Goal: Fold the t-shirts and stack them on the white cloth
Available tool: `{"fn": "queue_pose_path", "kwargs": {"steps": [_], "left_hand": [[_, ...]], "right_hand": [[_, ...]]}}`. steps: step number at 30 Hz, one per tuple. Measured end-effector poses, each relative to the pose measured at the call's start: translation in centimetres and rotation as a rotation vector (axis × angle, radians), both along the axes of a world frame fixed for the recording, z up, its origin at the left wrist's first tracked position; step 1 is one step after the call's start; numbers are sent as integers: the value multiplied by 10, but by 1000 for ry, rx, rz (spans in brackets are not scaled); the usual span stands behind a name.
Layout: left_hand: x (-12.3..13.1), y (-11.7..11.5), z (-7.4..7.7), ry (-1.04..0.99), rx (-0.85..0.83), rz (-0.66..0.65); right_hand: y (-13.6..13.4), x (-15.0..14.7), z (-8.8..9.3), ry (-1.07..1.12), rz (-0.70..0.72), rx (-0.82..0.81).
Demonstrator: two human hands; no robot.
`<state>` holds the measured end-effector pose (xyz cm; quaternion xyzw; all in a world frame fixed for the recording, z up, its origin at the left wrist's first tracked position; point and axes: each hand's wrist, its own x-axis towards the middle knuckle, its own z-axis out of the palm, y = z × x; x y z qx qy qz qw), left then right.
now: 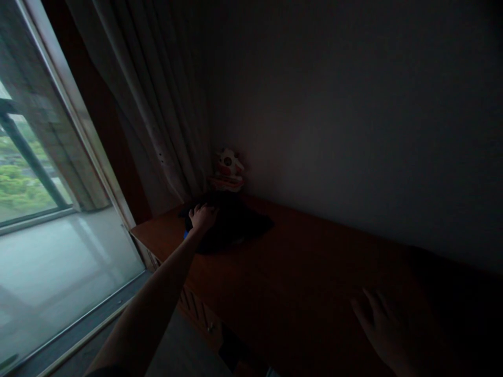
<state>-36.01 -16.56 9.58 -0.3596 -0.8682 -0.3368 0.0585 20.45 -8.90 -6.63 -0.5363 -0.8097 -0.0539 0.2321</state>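
The room is dim. My left hand [203,216] reaches far out to the left end of a long wooden desk [306,272], with its fingers curled onto a dark bundle, perhaps a bag or cloth [231,225]. A bit of blue shows under the wrist. My right hand [383,327] lies flat on the desktop at the lower right, fingers spread, holding nothing.
A small white and red toy figure [228,170] stands in the corner behind the dark bundle. A pale curtain [157,104] hangs to its left beside a large window [39,209]. A plain wall runs behind the desk. Drawers with a knob [211,328] show below the desktop.
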Motion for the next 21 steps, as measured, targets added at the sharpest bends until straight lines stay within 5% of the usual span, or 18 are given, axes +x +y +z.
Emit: {"fn": "queue_pose_path", "kwargs": {"steps": [4,8,11,13,17,21], "left_hand": [[11,18,17,-34,157,5],[58,47,45,21,449,-113],[125,60,61,156,852,-468],[178,59,62,246,880,-767],[268,49,24,480,386,-1419],[309,49,-44,644,-9,-1476]], "right_hand": [[-3,-7,4,43,15,55],[-10,-22,21,63,57,123],[-11,-32,31,135,177,116],[-5,-37,32,284,200,60],[17,-39,27,719,154,-178],[30,-42,39,855,61,-418]]}}
